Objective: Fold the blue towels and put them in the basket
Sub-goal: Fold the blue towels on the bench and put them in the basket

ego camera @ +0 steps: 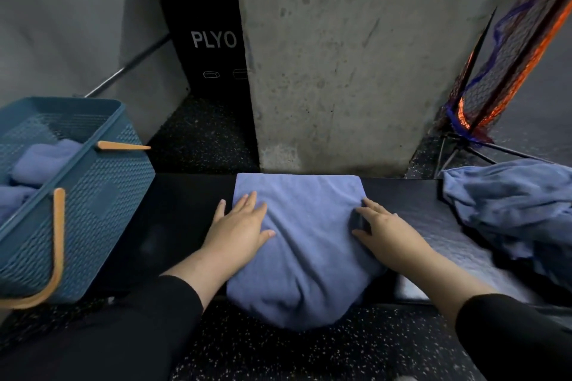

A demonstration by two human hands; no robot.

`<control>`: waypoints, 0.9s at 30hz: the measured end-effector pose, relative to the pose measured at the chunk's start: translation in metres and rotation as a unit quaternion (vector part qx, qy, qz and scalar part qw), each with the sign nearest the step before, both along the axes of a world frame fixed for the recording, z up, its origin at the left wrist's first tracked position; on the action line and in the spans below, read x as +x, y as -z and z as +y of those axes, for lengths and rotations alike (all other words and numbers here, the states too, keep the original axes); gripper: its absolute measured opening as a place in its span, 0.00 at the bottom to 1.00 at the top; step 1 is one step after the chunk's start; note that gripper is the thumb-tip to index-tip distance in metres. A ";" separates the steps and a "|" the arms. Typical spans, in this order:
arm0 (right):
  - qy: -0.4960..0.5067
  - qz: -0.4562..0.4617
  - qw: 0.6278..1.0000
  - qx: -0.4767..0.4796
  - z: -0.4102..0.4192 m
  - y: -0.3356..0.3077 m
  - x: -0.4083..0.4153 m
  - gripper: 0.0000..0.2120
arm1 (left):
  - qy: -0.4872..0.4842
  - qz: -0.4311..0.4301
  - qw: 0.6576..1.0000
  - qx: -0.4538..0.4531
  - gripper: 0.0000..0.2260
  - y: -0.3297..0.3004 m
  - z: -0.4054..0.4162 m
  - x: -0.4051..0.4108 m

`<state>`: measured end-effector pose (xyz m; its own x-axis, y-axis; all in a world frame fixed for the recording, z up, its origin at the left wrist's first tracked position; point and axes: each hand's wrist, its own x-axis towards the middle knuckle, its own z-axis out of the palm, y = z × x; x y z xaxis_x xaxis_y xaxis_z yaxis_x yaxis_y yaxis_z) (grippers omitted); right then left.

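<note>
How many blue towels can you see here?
At least 3: one towel on the bench under both hands, a crumpled pile at the right that may hold several, and folded ones in the basket at the left, where more may be hidden.

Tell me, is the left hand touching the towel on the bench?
Touching. The head view shows the left hand lying flat on the towel, its fingers spread over the left edge.
</note>
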<state>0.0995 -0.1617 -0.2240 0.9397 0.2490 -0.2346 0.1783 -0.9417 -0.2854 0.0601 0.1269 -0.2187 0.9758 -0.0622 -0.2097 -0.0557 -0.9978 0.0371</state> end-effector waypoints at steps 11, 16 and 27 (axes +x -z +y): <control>0.054 -0.031 0.998 0.016 0.005 -0.004 0.002 0.31 | 0.052 0.140 0.988 -0.024 0.38 0.001 0.009 0.002; 0.084 -0.032 0.995 0.043 0.004 -0.010 0.000 0.28 | 0.031 0.116 0.992 -0.033 0.35 0.009 0.012 0.011; 0.112 0.019 0.993 0.025 0.005 -0.016 -0.008 0.15 | 0.097 -0.046 0.990 -0.093 0.19 -0.003 -0.007 -0.004</control>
